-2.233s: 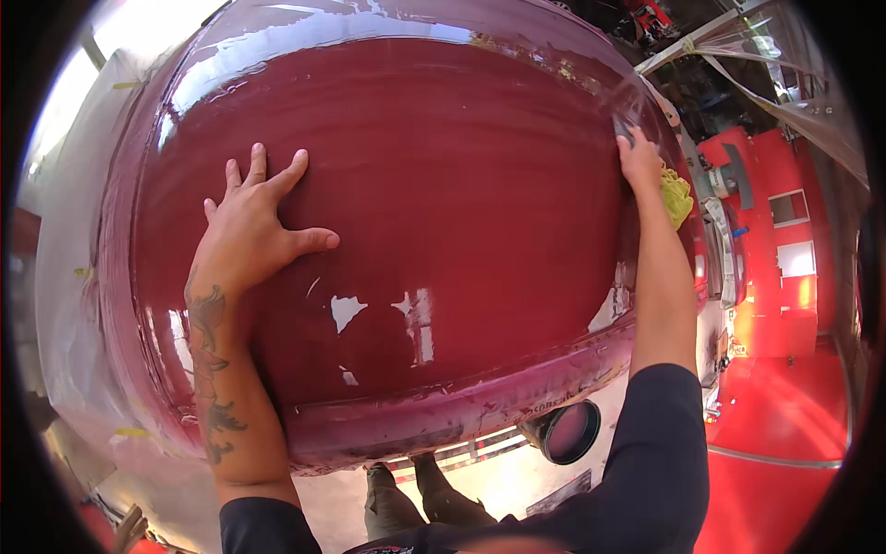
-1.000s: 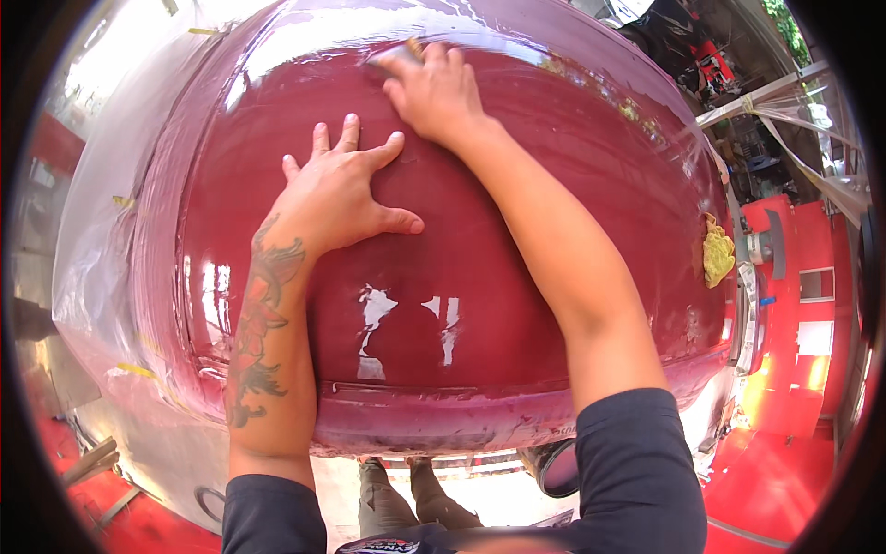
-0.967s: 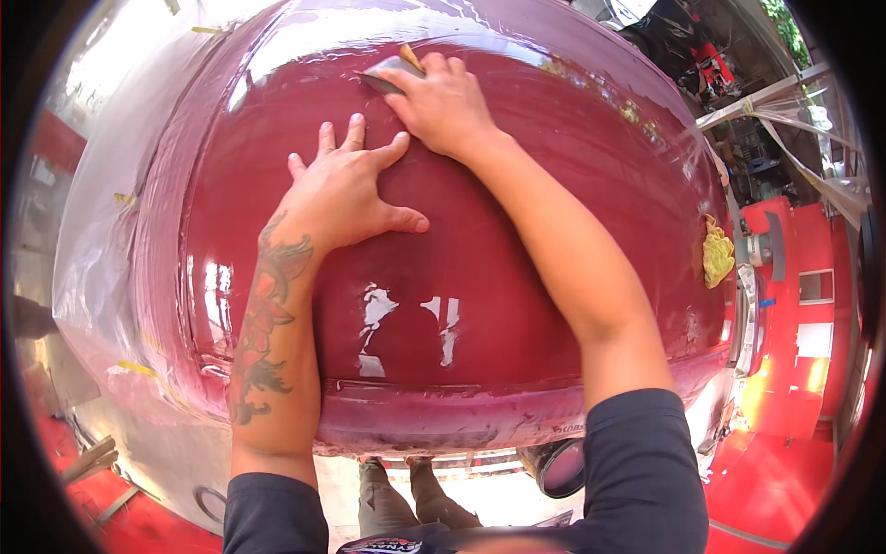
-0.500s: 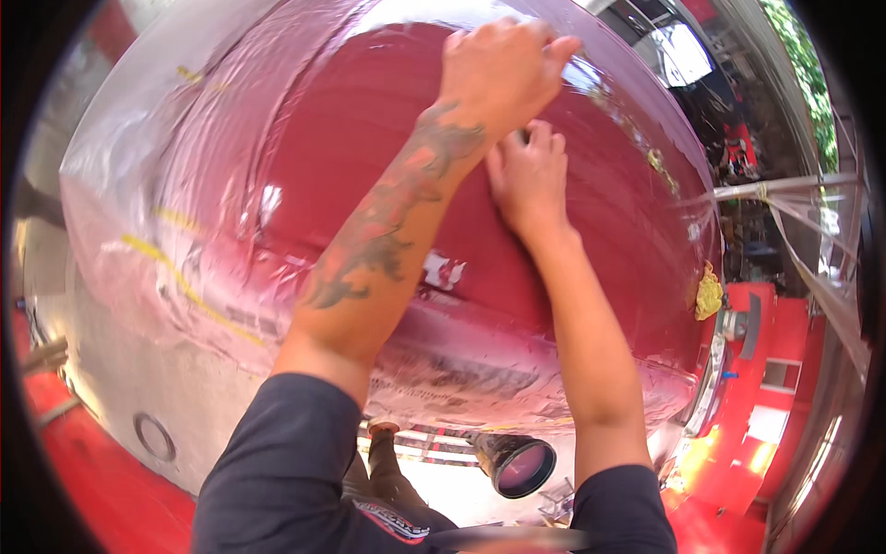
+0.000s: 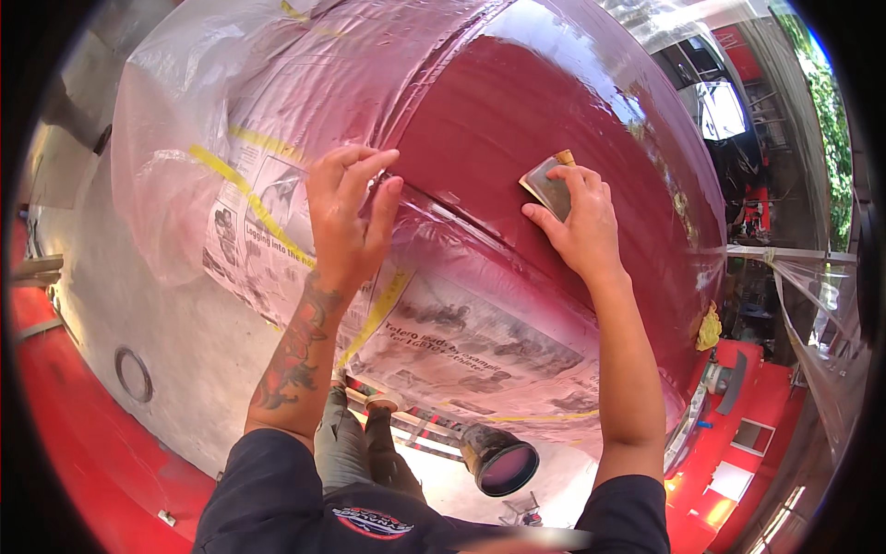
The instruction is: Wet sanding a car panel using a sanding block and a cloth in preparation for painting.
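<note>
Head view: on the glossy dark red car panel (image 5: 489,111), the right hand (image 5: 589,217) has a grey sanding block (image 5: 549,189) in a narrow grip, thumb against its near side and fingers over its far edge. The block sits over the panel's lower middle and projects from the fingers toward the panel's left edge; a tan tab (image 5: 565,158) sticks out at its far corner. Fingers cover part of it, so its long axis cannot be told surely, nor whether its underside touches the paint. The left hand (image 5: 353,208) is well apart from it, just outside the panel's left edge, with its fingers loosely bent; whether they pinch anything cannot be told. Masking newspaper (image 5: 480,346) lies below the panel's near edge, and a yellow cloth (image 5: 709,329) rests at its right edge.
</note>
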{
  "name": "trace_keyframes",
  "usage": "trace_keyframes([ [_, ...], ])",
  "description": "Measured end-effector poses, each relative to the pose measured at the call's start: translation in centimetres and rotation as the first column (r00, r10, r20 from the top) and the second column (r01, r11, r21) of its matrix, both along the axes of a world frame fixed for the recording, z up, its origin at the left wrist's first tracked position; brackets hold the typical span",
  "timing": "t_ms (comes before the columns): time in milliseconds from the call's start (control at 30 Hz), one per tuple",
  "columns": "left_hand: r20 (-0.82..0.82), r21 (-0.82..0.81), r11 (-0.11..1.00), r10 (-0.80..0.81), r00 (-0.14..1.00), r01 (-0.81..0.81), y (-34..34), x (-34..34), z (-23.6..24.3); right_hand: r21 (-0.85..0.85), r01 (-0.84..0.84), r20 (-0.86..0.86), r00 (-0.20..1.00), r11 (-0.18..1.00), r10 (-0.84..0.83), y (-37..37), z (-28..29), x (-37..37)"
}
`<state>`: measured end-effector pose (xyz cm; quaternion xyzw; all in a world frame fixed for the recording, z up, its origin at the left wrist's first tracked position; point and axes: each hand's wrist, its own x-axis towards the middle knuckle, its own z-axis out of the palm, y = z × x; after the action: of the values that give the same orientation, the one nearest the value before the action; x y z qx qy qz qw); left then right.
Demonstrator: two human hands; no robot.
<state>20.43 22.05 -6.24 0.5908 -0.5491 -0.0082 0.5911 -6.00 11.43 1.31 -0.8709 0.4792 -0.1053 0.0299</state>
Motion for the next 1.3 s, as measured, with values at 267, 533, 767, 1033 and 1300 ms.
trace_keyframes([
  [267, -0.188, -0.072, 0.997, -0.006, 0.982, -0.007, 0.3, -1.7, -3.2, 0.086, -0.167, 0.104, 0.982, 0.982, 0.158, 0.0, -0.1, 2.8],
  [533, -0.127, -0.022, 1.000, 0.018, 0.992, -0.021, 0.2, -1.4, -3.5, -0.050, -0.147, -0.252, 0.959, 0.988, 0.130, -0.7, 1.7, 3.5],
  [767, -0.129, -0.042, 0.999, 0.010, 0.992, -0.016, 0.1, -1.3, -3.5, 0.118, -0.215, -0.009, 0.976, 0.969, 0.218, -0.8, 0.8, 2.8],
  [1033, -0.144, -0.041, 0.999, 0.021, 0.989, -0.027, 0.2, -1.3, -3.7, 0.055, -0.219, -0.014, 0.975, 0.974, 0.220, -0.3, 0.3, 3.1],
  [1300, -0.176, -0.074, 0.997, 0.025, 0.984, -0.038, 0.1, -1.4, -3.8, 0.149, -0.207, -0.134, 0.965, 0.967, 0.227, -1.5, 1.7, 3.4],
])
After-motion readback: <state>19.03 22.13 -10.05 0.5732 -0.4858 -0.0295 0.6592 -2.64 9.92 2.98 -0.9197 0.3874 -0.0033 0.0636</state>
